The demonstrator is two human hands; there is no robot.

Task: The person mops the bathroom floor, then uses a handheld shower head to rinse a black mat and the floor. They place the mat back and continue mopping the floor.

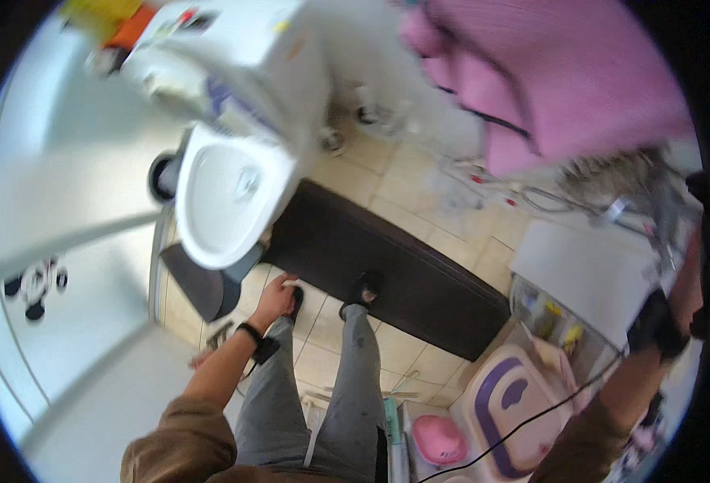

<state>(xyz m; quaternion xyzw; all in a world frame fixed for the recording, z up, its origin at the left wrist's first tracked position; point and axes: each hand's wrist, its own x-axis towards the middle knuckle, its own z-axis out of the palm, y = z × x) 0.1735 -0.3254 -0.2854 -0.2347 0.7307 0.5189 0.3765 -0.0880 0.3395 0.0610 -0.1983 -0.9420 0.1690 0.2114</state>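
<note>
My left hand (275, 297) hangs low beside my left foot, near the edge of a dark brown mat (385, 265) on the tiled floor. Something small and pale shows at its fingertips, too blurred to name. The white toilet bowl (219, 202) with its lid raised stands ahead of it. My right arm reaches out to the far right, past a white-topped storage unit (587, 271). My right hand (689, 253) is blurred and partly cut off by the picture's dark rim, so what it holds or touches is hidden. A dark band sits on each wrist.
A pink cloth (560, 78) hangs at the upper right, with cables (548, 199) below it. A grey bin-like object (204, 284) stands beside the toilet. A folded baby bath (511, 410) and a pink basin (439, 439) are at the lower right. Glass panels (77, 241) line the left.
</note>
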